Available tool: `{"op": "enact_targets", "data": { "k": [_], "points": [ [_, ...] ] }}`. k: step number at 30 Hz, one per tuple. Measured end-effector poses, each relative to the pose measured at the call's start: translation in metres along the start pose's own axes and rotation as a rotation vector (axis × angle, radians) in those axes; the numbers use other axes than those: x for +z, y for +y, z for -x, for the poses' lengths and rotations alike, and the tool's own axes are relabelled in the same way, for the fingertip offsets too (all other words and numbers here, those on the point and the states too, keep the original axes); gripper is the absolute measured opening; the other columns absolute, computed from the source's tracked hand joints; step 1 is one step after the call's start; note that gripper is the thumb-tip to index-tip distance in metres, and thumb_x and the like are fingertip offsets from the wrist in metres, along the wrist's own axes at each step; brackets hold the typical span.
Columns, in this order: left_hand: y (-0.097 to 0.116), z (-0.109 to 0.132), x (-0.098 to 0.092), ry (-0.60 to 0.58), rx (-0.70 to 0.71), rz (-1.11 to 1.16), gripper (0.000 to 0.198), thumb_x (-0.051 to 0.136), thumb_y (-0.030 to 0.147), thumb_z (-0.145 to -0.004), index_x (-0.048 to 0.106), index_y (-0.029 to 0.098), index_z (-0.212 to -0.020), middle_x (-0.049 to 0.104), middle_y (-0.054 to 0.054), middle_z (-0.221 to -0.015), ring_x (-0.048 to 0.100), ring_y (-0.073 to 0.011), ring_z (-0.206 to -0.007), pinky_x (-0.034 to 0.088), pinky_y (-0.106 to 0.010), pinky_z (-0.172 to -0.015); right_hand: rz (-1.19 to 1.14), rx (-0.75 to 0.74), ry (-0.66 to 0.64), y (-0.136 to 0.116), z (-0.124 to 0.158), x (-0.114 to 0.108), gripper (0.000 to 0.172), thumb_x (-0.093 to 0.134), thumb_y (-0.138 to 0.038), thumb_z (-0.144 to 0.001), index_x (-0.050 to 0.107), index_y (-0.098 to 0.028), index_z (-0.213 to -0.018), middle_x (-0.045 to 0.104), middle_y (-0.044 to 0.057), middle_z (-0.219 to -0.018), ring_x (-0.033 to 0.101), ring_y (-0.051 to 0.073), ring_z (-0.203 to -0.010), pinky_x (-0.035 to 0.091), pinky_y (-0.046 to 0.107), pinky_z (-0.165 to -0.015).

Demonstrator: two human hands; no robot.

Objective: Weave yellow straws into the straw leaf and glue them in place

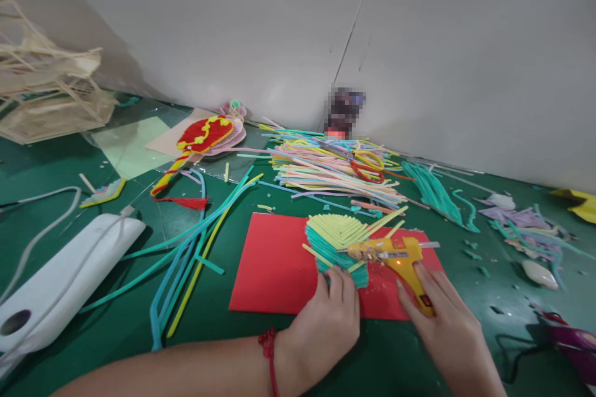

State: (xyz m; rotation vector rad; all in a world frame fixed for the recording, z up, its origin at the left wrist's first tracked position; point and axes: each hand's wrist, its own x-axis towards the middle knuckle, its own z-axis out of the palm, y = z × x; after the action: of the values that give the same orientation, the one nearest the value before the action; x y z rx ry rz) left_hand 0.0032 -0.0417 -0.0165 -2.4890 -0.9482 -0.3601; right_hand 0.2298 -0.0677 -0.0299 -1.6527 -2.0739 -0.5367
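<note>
My right hand [449,322] grips the handle of a small yellow hot glue gun [405,260], whose orange light is lit. Its nozzle points left over a teal and pale yellow pipe cleaner piece [333,232] with a V-shaped pattern. Fingers curled, my left hand [328,313] rests at the lower edge of that piece, closed on the end of a short pale yellow pipe cleaner [316,256]. Beneath lies a red sheet [274,267]. Loose yellow pipe cleaner ends stick out at the piece's upper right. My left fingertips are partly hidden.
Behind the red sheet is a pile of coloured pipe cleaners [321,167] with scissors [367,170] on top. A red and yellow fan [205,136] lies at the back left, a white power strip [69,279] nearer. Teal bundles [433,192] and scraps [531,226] spread rightward.
</note>
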Motion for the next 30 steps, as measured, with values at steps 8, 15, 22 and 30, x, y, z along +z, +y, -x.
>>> {"op": "enact_targets", "data": {
  "k": [8, 15, 22, 30],
  "points": [
    [0.0, -0.001, 0.001, 0.012, -0.008, 0.019, 0.036, 0.042, 0.013, -0.087, 0.068, 0.005, -0.111, 0.068, -0.015, -0.104, 0.064, -0.0255, -0.091, 0.05, -0.037, -0.076, 0.015, 0.006, 0.017, 0.006, 0.008, -0.002, 0.033, 0.047, -0.034, -0.091, 0.06, -0.021, -0.119, 0.068, 0.01, -0.1, 0.066, 0.024, -0.091, 0.056, 0.033, -0.074],
    [0.0, -0.001, 0.002, 0.018, 0.003, 0.011, 0.037, 0.04, 0.011, -0.087, 0.067, 0.006, -0.112, 0.068, -0.015, -0.104, 0.065, -0.0246, -0.092, 0.05, -0.036, -0.077, 0.006, -0.016, 0.042, 0.002, 0.004, -0.007, 0.03, 0.049, -0.031, -0.092, 0.059, -0.021, -0.118, 0.068, 0.009, -0.097, 0.066, 0.022, -0.088, 0.055, 0.03, -0.072],
    [0.001, 0.0, 0.003, 0.01, 0.003, 0.007, 0.037, 0.041, 0.012, -0.087, 0.068, 0.006, -0.112, 0.068, -0.015, -0.104, 0.065, -0.0249, -0.093, 0.051, -0.036, -0.077, 0.037, 0.023, 0.05, -0.005, -0.001, -0.01, 0.032, 0.044, -0.036, -0.095, 0.057, -0.016, -0.117, 0.068, 0.01, -0.095, 0.067, 0.022, -0.085, 0.055, 0.029, -0.068],
    [0.0, -0.002, 0.001, -0.003, 0.0, 0.01, 0.037, 0.041, 0.011, -0.087, 0.069, 0.007, -0.111, 0.069, -0.014, -0.104, 0.065, -0.0252, -0.092, 0.052, -0.035, -0.076, 0.011, 0.04, 0.01, 0.002, 0.004, -0.012, 0.025, 0.046, -0.032, -0.093, 0.061, -0.02, -0.108, 0.068, 0.011, -0.099, 0.066, 0.024, -0.091, 0.054, 0.032, -0.075]
  ]
}}
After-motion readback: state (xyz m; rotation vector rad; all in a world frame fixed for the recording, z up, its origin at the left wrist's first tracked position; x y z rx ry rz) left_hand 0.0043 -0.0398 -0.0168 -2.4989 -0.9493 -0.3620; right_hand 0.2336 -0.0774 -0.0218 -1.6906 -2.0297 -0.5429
